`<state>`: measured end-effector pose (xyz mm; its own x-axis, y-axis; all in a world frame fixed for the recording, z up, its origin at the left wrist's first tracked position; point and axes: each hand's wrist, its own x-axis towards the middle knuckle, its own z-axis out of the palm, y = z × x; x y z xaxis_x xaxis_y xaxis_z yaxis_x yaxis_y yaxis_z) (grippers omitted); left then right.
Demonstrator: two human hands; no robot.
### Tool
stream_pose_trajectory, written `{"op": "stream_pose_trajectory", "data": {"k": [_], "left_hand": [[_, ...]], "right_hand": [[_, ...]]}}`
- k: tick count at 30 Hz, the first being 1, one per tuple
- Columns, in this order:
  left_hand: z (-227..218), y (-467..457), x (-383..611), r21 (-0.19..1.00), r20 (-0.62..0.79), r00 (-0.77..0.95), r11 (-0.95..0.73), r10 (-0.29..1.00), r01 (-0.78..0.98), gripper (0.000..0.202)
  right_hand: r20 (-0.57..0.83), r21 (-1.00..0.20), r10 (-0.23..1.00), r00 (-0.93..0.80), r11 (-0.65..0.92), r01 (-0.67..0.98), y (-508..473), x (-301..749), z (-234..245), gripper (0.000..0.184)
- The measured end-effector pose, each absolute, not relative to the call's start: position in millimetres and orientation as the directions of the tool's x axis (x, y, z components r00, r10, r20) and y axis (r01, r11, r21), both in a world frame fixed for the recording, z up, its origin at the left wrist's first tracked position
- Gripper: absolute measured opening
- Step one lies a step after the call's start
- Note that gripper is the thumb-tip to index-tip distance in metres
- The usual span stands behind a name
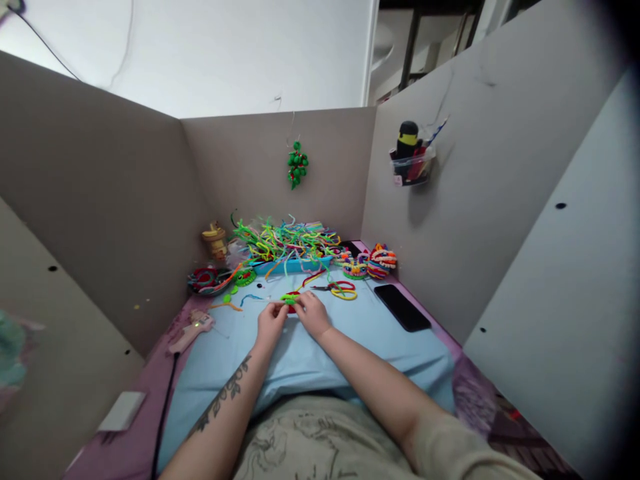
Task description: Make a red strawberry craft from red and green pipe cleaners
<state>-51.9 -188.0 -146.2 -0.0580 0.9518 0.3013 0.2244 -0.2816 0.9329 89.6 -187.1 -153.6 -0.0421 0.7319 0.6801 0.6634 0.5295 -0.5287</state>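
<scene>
Low over the blue cloth [235, 373], a small green and red fuzzy piece [290, 299], apparently made of pipe cleaners, is held between both hands. My left hand [271, 323] pinches it from the left with bent fingers. On its other side, my right hand [313, 313] also has its fingertips closed on it. The fingers partly cover the piece, so its full shape is hidden. Just beyond my right hand lie scissors [345, 291] with red and yellow handles. A short blue strand [250, 298] and orange bits [227, 307] rest left of my left hand.
A blue tray [300, 265] heaped with colourful pipe cleaners [285, 237] stands at the back. Finished-looking colourful pieces [381, 261] sit to its right. A black phone [403, 307] lies at right, a corded glue gun [193, 331] at left. Grey panels [280, 173] enclose the table.
</scene>
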Motion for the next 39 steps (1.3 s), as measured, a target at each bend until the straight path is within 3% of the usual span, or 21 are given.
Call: {"op": "stream_pose_trajectory", "data": {"k": [14,25,39], "left_hand": [[-143.2,-192.7,-49.9,0.921,0.290,-0.033,-0.269,0.957,0.283,0.029],[-144.9,-188.2,-48.3,0.947,0.306,-0.045,-0.299,0.951,0.115,0.031],[-147.8,-189.6,-49.8,0.935,0.337,-0.052,-0.327,0.940,0.135,0.025]], "right_hand": [[0.682,-0.489,0.725,-0.098,0.552,0.675,-181.6,87.7,-153.6,0.009],[0.667,-0.511,0.741,-0.078,0.531,0.676,-179.8,88.3,-152.1,0.009],[0.677,-0.531,0.735,-0.042,0.527,0.664,-180.9,91.9,-154.2,0.009]]}}
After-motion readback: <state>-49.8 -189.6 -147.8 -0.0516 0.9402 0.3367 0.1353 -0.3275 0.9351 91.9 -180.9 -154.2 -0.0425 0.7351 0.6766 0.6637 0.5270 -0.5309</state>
